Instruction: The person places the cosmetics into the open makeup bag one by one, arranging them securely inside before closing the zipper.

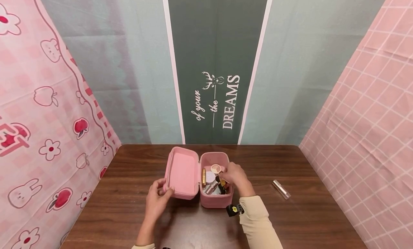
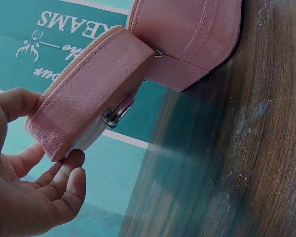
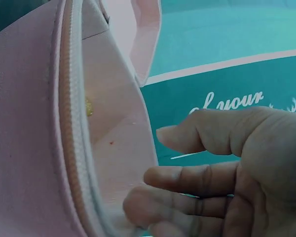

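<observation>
A pink zip-up cosmetic case (image 1: 217, 202) stands on the table with its lid (image 1: 184, 173) swung out to the left. My left hand (image 1: 156, 200) grips the lid's near left corner between thumb and fingers, as the left wrist view also shows (image 2: 44, 187). At the case's right rim is my right hand (image 1: 237, 176), its fingers over the opening. In the right wrist view those fingers are loosely bent, with nothing visible between them. Inside lie a gold tube (image 1: 204, 176), a round compact (image 1: 216, 168), a white round item (image 1: 210, 177) and a silvery tube (image 1: 211, 187).
A clear and silver tube (image 1: 281, 189) lies on the brown wooden table (image 1: 309, 220), right of the case. Printed cloth hangs behind the table, with pink cloths on both sides. A black strap (image 1: 234, 209) circles the right wrist.
</observation>
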`<state>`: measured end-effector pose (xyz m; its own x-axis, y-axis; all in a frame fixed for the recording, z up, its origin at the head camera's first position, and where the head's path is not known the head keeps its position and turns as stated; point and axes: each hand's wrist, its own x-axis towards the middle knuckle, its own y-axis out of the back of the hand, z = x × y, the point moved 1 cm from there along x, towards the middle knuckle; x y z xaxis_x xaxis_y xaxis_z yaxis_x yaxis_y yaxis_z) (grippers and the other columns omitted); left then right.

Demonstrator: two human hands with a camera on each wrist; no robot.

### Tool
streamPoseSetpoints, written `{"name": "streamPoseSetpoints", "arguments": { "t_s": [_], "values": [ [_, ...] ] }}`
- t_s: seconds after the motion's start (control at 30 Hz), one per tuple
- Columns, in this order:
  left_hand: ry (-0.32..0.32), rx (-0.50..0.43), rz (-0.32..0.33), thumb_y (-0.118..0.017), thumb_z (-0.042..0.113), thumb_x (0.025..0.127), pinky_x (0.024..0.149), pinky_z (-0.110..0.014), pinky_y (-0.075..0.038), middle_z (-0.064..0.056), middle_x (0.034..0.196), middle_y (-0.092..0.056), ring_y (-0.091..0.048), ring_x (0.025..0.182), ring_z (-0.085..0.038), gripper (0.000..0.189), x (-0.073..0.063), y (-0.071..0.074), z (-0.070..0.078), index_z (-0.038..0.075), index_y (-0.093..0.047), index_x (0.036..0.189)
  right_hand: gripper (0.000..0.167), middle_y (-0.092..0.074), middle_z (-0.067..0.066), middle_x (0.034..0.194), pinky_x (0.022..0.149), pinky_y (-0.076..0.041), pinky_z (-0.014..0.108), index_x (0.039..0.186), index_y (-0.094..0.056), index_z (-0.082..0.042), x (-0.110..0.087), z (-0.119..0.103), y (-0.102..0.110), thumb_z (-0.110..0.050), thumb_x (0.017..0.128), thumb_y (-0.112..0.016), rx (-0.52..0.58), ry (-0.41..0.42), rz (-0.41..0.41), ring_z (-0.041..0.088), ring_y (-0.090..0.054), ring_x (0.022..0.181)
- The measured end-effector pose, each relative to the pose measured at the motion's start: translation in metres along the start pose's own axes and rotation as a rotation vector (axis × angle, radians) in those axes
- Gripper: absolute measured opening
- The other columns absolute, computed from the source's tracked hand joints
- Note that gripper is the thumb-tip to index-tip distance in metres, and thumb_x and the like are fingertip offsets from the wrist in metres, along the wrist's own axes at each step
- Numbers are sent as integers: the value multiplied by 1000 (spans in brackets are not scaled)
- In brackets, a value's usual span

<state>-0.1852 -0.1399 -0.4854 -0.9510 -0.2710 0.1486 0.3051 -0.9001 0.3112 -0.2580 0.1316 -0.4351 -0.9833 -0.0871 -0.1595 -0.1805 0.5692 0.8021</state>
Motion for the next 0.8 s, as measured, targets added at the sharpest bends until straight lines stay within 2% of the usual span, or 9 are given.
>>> {"name": "streamPoseSetpoints", "arguments": {
  "t_s": [0.1,0.17,0.27,0.33,0.43,0.7,0.8],
  "values": [
    [4,-12,-7,-72,8,77,62,-25,-48,-16,105,-54,-56,78,-23,41,0,-1,0,-1,-56,114,17,-52,3,59,47,-41,28,67,-57,-7,-5,-2,2,-13,78,-69,-88,131,-35,16,-52,54],
    [5,-16,-9,-72,8,78,62,-25,-48,-17,105,-54,-56,78,-23,41,0,-1,0,-1,-56,114,12,-54,3,66,51,-42,30,77,-61,-6,-9,-4,3,-12,76,-71,-144,234,-54,17,-50,59],
    [0,-18,-8,-72,9,78,62,-24,-48,-16,105,-55,-56,78,-22,40,0,-1,1,-1,-56,114,25,-57,8,83,62,-45,35,95,-65,-2,-14,-6,4,-11,72,-74,-175,311,-76,21,-51,72],
    [-6,-14,-4,-72,9,78,62,-24,-47,-16,104,-55,-56,77,-22,40,0,-1,1,-1,-56,113,35,-57,10,93,67,-46,38,104,-65,0,-16,-7,4,-11,72,-74,-181,319,-75,22,-50,79],
    [-18,-7,4,-72,9,78,62,-24,-47,-16,104,-55,-55,78,-22,39,0,0,1,-1,-56,113,36,-58,13,98,72,-46,40,107,-63,2,-17,-7,4,-10,74,-74,-174,313,-74,24,-50,84],
    [0,8,-2,-72,10,78,64,-24,-47,-16,105,-54,-56,81,-22,41,0,1,0,0,-56,114,24,-54,8,82,65,-44,36,95,-61,-3,-23,-4,8,-10,76,-74,-182,318,-63,20,-49,74],
    [5,4,-7,-72,10,79,64,-24,-48,-16,106,-54,-57,81,-23,41,0,1,-1,0,-56,115,26,-54,8,81,64,-44,35,98,-63,-2,-29,-1,10,-10,75,-73,-201,313,-56,18,-49,71]
  ]
}}
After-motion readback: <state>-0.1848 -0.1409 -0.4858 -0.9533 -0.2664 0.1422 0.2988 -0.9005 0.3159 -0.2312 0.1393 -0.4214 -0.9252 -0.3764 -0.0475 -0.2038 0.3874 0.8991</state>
